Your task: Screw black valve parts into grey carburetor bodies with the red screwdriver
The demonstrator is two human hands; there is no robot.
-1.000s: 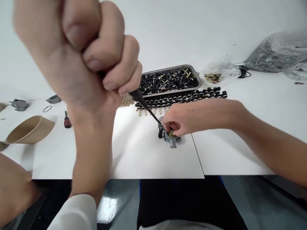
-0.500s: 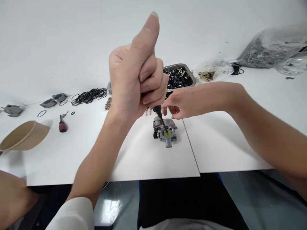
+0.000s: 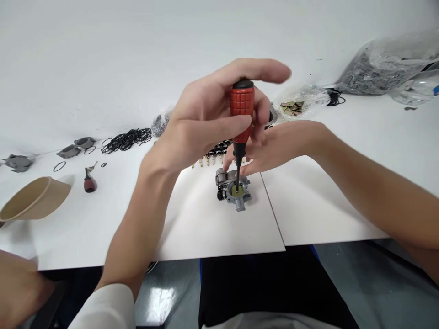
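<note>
My left hand [image 3: 212,114] is wrapped round the red handle of a screwdriver [image 3: 243,107], thumb on the near side and index finger stretched over its black cap. The screwdriver stands nearly upright, its tip on the yellowish disc [image 3: 237,190] in the round opening of a grey metal part [image 3: 240,202]. That part lies on the white table, with a black knob on its left side. Just behind it, my right hand [image 3: 262,148] has its fingertips down at the part's back edge; the screwdriver and my left hand hide some of them.
Behind lie small black and brass pieces [image 3: 207,160] and a partly hidden metal tray [image 3: 273,114]. Black rings [image 3: 126,139], a second screwdriver [image 3: 89,183] and a tan bowl [image 3: 34,198] are left. Bags of parts [image 3: 377,68] stand back right. Another person's arm [image 3: 20,288] shows lower left.
My left hand has turned from a fist with raised thumb to a grip that shows the red handle, and sits lower. The screwdriver is more upright. My right hand's fingers are nearer the metal part.
</note>
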